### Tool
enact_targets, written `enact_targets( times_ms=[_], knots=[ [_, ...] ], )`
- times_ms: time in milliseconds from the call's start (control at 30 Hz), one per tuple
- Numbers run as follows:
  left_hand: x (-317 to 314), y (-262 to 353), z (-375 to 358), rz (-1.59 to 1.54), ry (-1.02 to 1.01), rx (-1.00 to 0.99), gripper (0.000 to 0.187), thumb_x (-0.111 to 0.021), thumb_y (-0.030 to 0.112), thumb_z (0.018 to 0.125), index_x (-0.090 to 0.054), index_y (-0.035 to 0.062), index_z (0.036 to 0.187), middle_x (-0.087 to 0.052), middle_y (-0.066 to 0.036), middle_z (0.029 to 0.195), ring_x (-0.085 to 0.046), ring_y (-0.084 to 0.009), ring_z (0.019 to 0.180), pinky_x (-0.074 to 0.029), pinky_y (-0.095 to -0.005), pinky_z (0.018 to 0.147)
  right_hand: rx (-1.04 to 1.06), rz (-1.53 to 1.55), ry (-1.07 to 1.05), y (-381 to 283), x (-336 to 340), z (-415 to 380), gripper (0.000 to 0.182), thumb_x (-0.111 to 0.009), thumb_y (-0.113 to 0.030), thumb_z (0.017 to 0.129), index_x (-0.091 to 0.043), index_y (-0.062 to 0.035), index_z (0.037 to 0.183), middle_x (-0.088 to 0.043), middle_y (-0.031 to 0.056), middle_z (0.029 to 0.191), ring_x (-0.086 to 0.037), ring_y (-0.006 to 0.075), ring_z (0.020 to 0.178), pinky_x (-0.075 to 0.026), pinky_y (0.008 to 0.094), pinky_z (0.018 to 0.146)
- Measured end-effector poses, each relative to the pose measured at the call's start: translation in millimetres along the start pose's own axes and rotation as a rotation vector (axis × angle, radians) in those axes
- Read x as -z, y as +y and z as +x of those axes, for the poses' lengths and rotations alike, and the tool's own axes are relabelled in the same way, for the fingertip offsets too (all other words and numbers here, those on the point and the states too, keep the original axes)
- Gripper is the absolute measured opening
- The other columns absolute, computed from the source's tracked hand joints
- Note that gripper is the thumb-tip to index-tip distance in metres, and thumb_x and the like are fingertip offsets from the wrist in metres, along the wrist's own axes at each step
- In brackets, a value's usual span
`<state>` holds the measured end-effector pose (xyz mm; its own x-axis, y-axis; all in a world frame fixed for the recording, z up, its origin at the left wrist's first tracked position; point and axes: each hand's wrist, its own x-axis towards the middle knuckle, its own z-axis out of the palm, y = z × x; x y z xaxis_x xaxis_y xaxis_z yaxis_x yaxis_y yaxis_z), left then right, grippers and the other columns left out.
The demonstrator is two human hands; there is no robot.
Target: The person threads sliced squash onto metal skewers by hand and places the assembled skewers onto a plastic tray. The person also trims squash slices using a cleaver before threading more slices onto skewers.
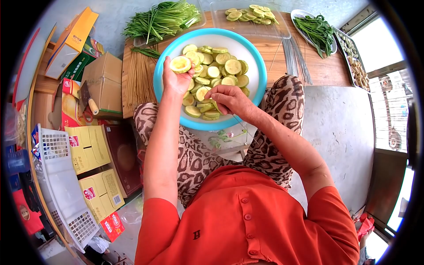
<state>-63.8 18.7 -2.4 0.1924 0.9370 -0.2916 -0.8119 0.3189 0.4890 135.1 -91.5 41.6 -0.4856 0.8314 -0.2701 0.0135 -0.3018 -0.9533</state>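
A white basin with a turquoise rim (263, 73) holds many round green-edged squash slices (232, 66). Over its left side my left hand (177, 79) holds up one pale yellow slice (180, 64) between thumb and fingers. My right hand (232, 100) is over the basin's lower right part, its fingers pinched together above the slices. Thin skewers stick out below that hand toward my knee, and their tips are hidden by the fingers.
Green stalks (165, 20) and a clear tray (282, 31) of slices lie behind the basin. Wooden sticks (138, 81) are at left, metal skewers (297, 59) at right, beyond them a plate of greens (314, 32) and a tray (352, 59). Boxes (102, 81) stand at far left.
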Motion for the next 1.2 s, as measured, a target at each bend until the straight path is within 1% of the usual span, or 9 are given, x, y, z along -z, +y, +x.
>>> enact_targets(
  times_ms=[200,300,400,467,733,1033,1100,1167,1200],
  knots=[
    [-3,-3,-2,0.018,0.014,-0.007,0.050,-0.035,0.049,0.095,-0.055,0.0029,0.097,-0.060,-0.015,0.082,-0.055,-0.0295,0.070,-0.043,-0.0345,0.056,0.002,0.020,0.027,-1,-3,0,0.021,-0.046,-0.016,0.095,-0.060,-0.0037,0.104,-0.043,-0.0033,0.052,-0.035,0.0044,0.044,-0.025,0.0211,0.042],
    [-2,-6,-2,0.036,-0.015,-0.008,0.049,-0.035,0.045,0.095,-0.055,0.0010,0.099,-0.060,-0.014,0.085,-0.054,-0.0274,0.073,-0.044,-0.0330,0.060,-0.005,0.033,0.046,-4,-6,0,0.020,-0.046,-0.016,0.095,-0.060,-0.0033,0.103,-0.042,-0.0035,0.053,-0.036,0.0044,0.045,-0.026,0.0212,0.042],
    [-4,-10,-2,0.034,-0.021,0.019,0.050,-0.034,0.046,0.095,-0.056,0.0009,0.099,-0.060,-0.014,0.085,-0.055,-0.0278,0.073,-0.045,-0.0331,0.059,0.005,0.073,0.066,-3,-6,2,0.020,-0.046,-0.017,0.096,-0.060,-0.0036,0.102,-0.042,-0.0038,0.054,-0.036,0.0048,0.046,-0.026,0.0216,0.043],
    [-15,-16,-8,0.082,0.012,0.041,0.050,-0.033,0.047,0.096,-0.056,0.0028,0.096,-0.060,-0.012,0.080,-0.057,-0.0274,0.068,-0.044,-0.0334,0.056,-0.007,0.078,0.071,-5,-7,4,0.020,-0.046,-0.018,0.096,-0.060,-0.0038,0.102,-0.042,-0.0039,0.055,-0.036,0.0050,0.046,-0.026,0.0217,0.044],
    [-15,-23,-5,0.105,0.000,0.042,0.049,-0.031,0.046,0.097,-0.055,0.0026,0.096,-0.060,-0.013,0.077,-0.058,-0.0276,0.066,-0.044,-0.0333,0.054,-0.020,0.105,0.087,-3,-7,9,0.020,-0.046,-0.018,0.096,-0.060,-0.0041,0.101,-0.043,-0.0035,0.056,-0.036,0.0055,0.046,-0.025,0.0218,0.044],
    [-16,-30,-5,0.171,-0.012,0.024,0.048,-0.031,0.045,0.097,-0.054,0.0025,0.096,-0.059,-0.013,0.075,-0.058,-0.0261,0.066,-0.044,-0.0338,0.053,0.041,0.159,0.116,6,-6,22,0.020,-0.046,-0.018,0.095,-0.060,-0.0032,0.098,-0.046,-0.0027,0.055,-0.037,0.0055,0.046,-0.027,0.0216,0.043],
    [-5,-31,1,0.158,-0.101,0.076,0.051,-0.031,0.047,0.097,-0.055,0.0016,0.099,-0.060,-0.016,0.082,-0.057,-0.0262,0.072,-0.047,-0.0335,0.059,0.041,0.205,0.147,7,-6,24,0.018,-0.049,-0.016,0.094,-0.061,-0.0024,0.096,-0.048,-0.0006,0.053,-0.039,0.0062,0.044,-0.029,0.0220,0.041],
    [-20,-42,-8,0.235,0.026,0.058,0.051,-0.030,0.046,0.097,-0.054,0.0016,0.099,-0.060,-0.015,0.083,-0.058,-0.0265,0.073,-0.050,-0.0355,0.064,0.062,0.225,0.151,9,-1,32,0.018,-0.049,-0.016,0.094,-0.061,-0.0026,0.095,-0.048,-0.0007,0.053,-0.039,0.0060,0.044,-0.029,0.0219,0.041],
    [-24,-45,-14,0.215,0.015,0.069,0.051,-0.030,0.047,0.097,-0.054,0.0018,0.101,-0.060,-0.015,0.084,-0.059,-0.0266,0.074,-0.051,-0.0367,0.067,0.083,0.247,0.156,10,0,36,0.018,-0.050,-0.016,0.094,-0.062,-0.0028,0.094,-0.048,-0.0008,0.054,-0.039,0.0059,0.045,-0.030,0.0218,0.041]
  ],
)
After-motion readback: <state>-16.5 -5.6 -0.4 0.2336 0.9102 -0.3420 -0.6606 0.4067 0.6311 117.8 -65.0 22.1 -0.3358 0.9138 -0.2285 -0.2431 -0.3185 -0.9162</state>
